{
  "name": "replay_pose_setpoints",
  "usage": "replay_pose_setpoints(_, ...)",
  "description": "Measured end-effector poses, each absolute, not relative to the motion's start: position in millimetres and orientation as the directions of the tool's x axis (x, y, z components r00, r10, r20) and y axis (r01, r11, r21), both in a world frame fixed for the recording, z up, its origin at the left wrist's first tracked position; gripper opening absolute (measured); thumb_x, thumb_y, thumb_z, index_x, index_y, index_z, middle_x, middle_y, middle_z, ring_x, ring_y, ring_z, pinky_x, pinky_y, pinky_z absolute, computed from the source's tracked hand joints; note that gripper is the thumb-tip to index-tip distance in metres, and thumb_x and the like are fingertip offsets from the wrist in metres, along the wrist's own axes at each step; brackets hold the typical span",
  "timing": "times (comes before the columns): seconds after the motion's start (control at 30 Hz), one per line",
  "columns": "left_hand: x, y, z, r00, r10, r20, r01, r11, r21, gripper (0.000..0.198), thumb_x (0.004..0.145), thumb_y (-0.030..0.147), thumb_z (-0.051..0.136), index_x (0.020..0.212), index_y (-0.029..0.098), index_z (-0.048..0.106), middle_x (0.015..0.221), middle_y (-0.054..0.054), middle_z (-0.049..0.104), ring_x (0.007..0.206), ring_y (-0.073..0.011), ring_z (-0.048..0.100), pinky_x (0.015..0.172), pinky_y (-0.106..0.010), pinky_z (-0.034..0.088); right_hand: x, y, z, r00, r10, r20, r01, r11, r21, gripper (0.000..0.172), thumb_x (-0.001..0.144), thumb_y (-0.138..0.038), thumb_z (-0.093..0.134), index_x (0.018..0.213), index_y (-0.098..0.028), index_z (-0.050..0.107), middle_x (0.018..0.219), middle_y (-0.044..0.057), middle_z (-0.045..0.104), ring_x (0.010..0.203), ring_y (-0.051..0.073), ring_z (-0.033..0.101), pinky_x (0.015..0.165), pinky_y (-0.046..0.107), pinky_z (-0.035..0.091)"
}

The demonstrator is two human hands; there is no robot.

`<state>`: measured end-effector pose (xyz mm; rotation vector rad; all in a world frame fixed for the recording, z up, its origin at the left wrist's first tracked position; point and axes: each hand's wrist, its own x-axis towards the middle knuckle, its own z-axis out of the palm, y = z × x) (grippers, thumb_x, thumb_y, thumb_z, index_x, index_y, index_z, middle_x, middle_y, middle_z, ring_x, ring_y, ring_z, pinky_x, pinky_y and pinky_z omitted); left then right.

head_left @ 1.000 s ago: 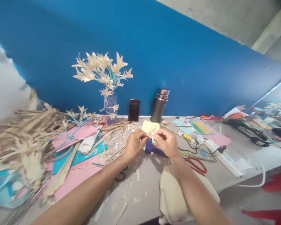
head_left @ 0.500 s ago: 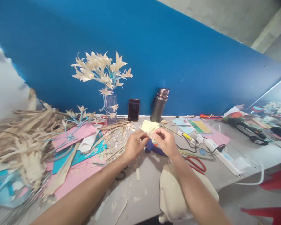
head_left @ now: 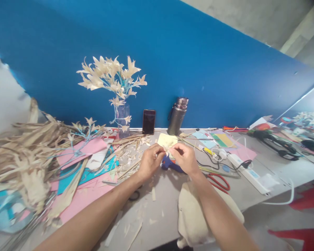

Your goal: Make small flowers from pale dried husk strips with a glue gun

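My left hand (head_left: 152, 161) and my right hand (head_left: 184, 158) meet over the middle of the table, fingertips pinched close together. Between them is a small pale piece (head_left: 167, 150), seemingly corn husk; the fingers hide most of it. Just behind the fingertips lies a yellow paper square (head_left: 166, 138). A blue glue gun (head_left: 171, 164) rests on the table below the hands, partly covered by my right hand. Under my right forearm sits a cream cloth bundle (head_left: 192, 216), with red-handled scissors (head_left: 219, 183) beside it.
At the back stand a vase (head_left: 124, 116) of husk flowers (head_left: 107, 75), a phone (head_left: 149, 122) and a steel flask (head_left: 177, 116). Dried husks (head_left: 28, 157) and coloured paper (head_left: 86, 195) crowd the left. A power strip (head_left: 248, 174) and headphones (head_left: 276, 144) lie right.
The view has shifted very slightly. Both hands keep their pinch on the small pale piece, with hardly any movement of the fingers.
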<state>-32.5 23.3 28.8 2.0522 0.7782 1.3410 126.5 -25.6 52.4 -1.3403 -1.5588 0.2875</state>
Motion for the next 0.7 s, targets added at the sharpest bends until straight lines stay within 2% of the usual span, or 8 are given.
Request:
replay_pose_setpoints(0.27, -32, 25, 26, 0.298, 0.711, 0.637, 0.139, -0.693, 0.707, 0.018, 0.084, 0.011, 0.054, 0.068, 0.018, 0.055, 0.071, 0.001, 0.058, 0.069, -0.014, 0.053, 0.068, -0.025, 0.041, 127, -28, 57, 0.155, 0.836, 0.527, 0.514, 0.387, -0.765, 0.025, 0.088, -0.038, 0.059, 0.074, -0.018, 0.063, 0.062, -0.001, 0.059, 0.056, 0.013, 0.051, 0.056, 0.024, 0.041)
replay_pose_setpoints(0.47, -34, 26, 23, 0.308, 0.704, 0.64, 0.131, -0.698, 0.704, 0.018, 0.085, 0.013, 0.06, 0.068, 0.018, 0.061, 0.072, 0.0, 0.061, 0.07, -0.014, 0.056, 0.069, -0.026, 0.042, 125, -26, 54, 0.123, 0.838, 0.531, 0.576, 0.376, -0.726, 0.022, 0.084, -0.034, 0.063, 0.071, -0.017, 0.063, 0.065, 0.0, 0.061, 0.058, 0.012, 0.051, 0.057, 0.024, 0.04)
replay_pose_setpoints(0.7, -31, 26, 15, 0.339, 0.745, 0.574, 0.096, -0.635, 0.767, 0.002, 0.082, 0.018, 0.069, 0.083, 0.017, 0.068, 0.078, -0.001, 0.064, 0.074, -0.0147, 0.059, 0.072, -0.026, 0.045, 122, -22, 51, 0.231, 0.847, 0.479, 0.534, 0.301, -0.79, 0.022, 0.083, -0.031, 0.06, 0.065, -0.017, 0.06, 0.057, -0.003, 0.055, 0.053, 0.011, 0.047, 0.055, 0.024, 0.037)
